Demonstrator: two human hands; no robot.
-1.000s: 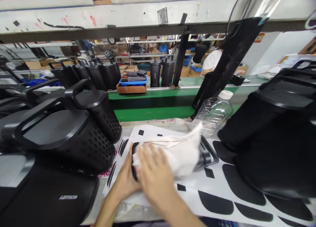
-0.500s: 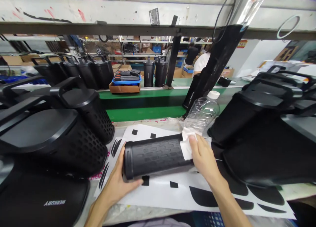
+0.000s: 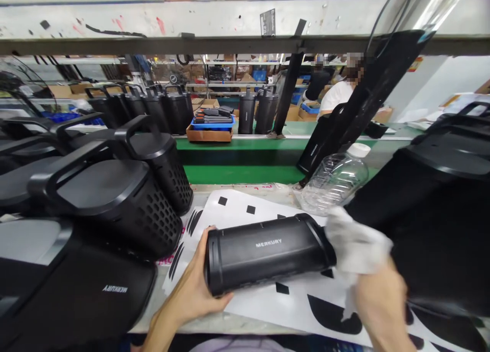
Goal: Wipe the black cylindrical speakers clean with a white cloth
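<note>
A black speaker (image 3: 270, 252) lies on its side before me, its "MERKURY" lettering facing up. My left hand (image 3: 202, 275) is wrapped round its left end, thumb at the lower edge. Off the speaker's right end, my right hand (image 3: 381, 290) grips a crumpled white cloth (image 3: 356, 239); both are smeared by motion. Beneath the speaker is a white sheet (image 3: 268, 311) with black cut shapes and small black squares on it.
Several black speakers with handles (image 3: 115, 188) crowd the left side; more (image 3: 429, 198) stand at right. A clear plastic bottle (image 3: 337, 181) is behind the cloth. Beyond the table runs a green conveyor (image 3: 237, 173), with a cardboard box (image 3: 209, 134) and co-workers farther back.
The speaker has been turned so its lettered side faces up instead of the patterned side. My right hand and the cloth have moved off it to the right.
</note>
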